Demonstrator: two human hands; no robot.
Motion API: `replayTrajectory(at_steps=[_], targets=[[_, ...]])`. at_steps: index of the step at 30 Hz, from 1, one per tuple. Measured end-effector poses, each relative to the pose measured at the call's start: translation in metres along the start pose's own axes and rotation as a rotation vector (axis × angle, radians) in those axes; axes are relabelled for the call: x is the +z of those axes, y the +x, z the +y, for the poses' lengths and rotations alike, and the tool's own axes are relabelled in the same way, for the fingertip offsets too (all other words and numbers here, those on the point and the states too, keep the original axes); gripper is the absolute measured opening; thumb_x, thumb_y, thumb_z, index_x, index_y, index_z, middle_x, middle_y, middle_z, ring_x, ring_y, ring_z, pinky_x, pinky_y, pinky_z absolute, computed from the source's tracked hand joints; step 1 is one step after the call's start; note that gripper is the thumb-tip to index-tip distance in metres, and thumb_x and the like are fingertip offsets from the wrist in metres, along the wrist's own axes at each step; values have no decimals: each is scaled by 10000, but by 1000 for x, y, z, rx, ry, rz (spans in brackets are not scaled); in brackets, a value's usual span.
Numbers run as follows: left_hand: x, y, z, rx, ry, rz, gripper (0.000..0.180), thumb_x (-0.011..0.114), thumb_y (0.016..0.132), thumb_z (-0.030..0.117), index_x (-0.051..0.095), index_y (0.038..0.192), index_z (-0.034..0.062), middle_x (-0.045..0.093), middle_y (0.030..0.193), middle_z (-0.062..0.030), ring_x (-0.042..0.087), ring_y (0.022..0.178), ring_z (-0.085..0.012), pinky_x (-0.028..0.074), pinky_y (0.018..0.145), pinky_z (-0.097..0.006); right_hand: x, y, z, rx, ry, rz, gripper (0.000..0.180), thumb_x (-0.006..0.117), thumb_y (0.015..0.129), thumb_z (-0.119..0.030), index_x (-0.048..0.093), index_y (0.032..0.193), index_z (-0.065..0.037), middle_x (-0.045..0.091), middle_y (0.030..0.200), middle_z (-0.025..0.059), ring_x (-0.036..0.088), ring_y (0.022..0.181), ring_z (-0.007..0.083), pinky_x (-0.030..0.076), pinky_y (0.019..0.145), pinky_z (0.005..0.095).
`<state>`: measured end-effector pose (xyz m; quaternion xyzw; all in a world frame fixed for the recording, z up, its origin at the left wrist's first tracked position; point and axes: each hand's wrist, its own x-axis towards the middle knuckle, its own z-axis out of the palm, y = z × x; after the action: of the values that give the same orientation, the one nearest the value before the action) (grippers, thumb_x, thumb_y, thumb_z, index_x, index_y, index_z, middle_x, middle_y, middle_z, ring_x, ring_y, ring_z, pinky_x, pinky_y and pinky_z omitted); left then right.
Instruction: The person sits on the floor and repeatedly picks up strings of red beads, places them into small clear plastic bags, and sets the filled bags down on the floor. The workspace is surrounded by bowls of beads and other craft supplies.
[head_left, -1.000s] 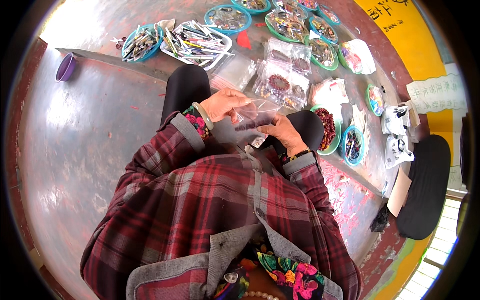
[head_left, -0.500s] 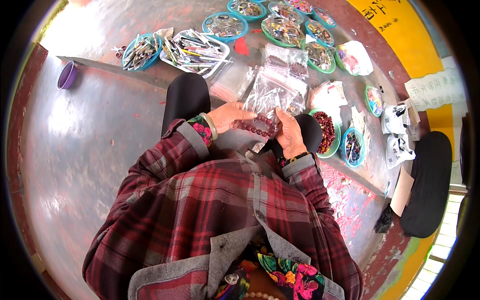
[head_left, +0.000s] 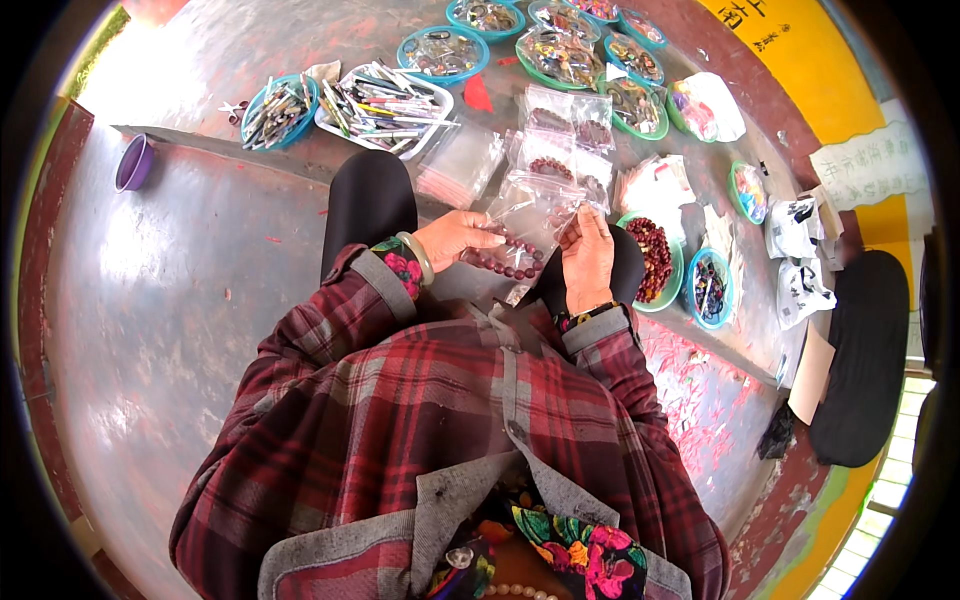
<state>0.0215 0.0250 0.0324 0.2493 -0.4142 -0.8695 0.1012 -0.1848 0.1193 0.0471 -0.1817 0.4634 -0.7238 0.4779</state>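
Head view, looking down at the lap. Left hand (head_left: pixel 455 238) is closed around one end of a dark red bead bracelet (head_left: pixel 505 265); a pale green bangle (head_left: pixel 418 258) sits on that wrist. The bracelet hangs in a short arc between the two hands, above the knees in black trousers (head_left: pixel 368 205). Right hand (head_left: pixel 588 258) is closed in a pinch on the lower edge of a small clear plastic bag (head_left: pixel 535 210), which stands up between the hands, its bottom touching the beads. Whether the beads are partly inside the bag cannot be told.

On the ground ahead: more clear bags with beads (head_left: pixel 565 125), a stack of empty clear bags (head_left: pixel 458 165), a white tray of pens and sticks (head_left: pixel 385 100), a blue-rimmed bowl of tools (head_left: pixel 280 105), several teal-rimmed dishes of trinkets (head_left: pixel 440 50). Just beside the right hand, a green-rimmed bowl of dark red beads (head_left: pixel 655 255). Far left, a purple cup (head_left: pixel 133 163).
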Motion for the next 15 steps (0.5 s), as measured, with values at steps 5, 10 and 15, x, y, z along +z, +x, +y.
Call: replayTrajectory(at_steps=[5, 10, 15], targets=[[6, -5, 6, 122, -265, -4, 299, 519, 890, 110, 521, 1156, -26, 601, 1077, -115, 607, 926, -211, 497, 804, -355, -10, 2, 3, 302, 142, -213, 430, 609, 843, -375, 542, 1112, -47, 607, 1051, 95, 582, 941, 193, 463, 779, 323], [2, -2, 8, 244, -421, -35, 332, 465, 911, 100, 460, 1221, -18, 510, 1245, -159, 534, 1101, -261, 435, 910, -392, 15, -15, 14, 419, 81, -287, 277, 620, 847, -242, 579, 1067, -78, 617, 1034, 52, 587, 949, 195, 460, 817, 340], [8, -6, 8, 271, -418, 41, 306, 516, 891, 100, 503, 1178, -5, 572, 1149, -128, 555, 1051, -233, 434, 900, -363, 24, -24, 21, 379, 40, -169, 198, 613, 844, -110, 600, 1038, -76, 634, 989, 45, 608, 891, 183, 463, 782, 323]])
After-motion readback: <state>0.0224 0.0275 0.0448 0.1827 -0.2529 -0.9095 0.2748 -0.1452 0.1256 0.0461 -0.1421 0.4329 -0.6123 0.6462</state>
